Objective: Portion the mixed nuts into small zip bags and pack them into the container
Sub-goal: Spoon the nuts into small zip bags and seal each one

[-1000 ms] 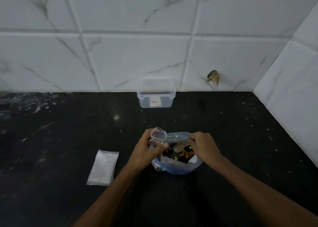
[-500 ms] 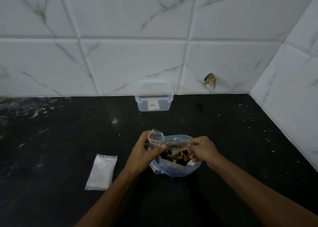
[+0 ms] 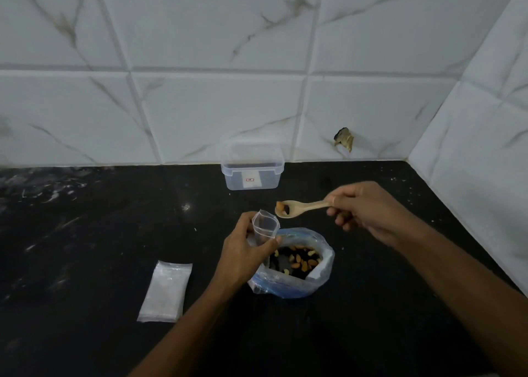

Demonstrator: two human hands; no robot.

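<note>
My left hand (image 3: pixel 244 249) grips a small clear zip bag (image 3: pixel 264 225) upright, its mouth held open, just left of a large blue-tinted plastic bag (image 3: pixel 294 283) of mixed nuts (image 3: pixel 297 259) on the black counter. My right hand (image 3: pixel 363 208) holds a pale wooden spoon (image 3: pixel 300 207) by its handle. The spoon's bowl carries a few nuts and hangs just above and right of the small bag's mouth. A clear lidless container (image 3: pixel 253 170) stands by the back wall.
A flat stack of empty zip bags (image 3: pixel 165 291) lies on the counter (image 3: pixel 100 248) to the left. White marble-look tiled walls close the back and the right side; a chipped hole (image 3: pixel 344 139) marks the back wall.
My right hand has lifted the spoon out of the big nut bag, up and to the right, with nuts on it. My left hand still holds the small bag open.
</note>
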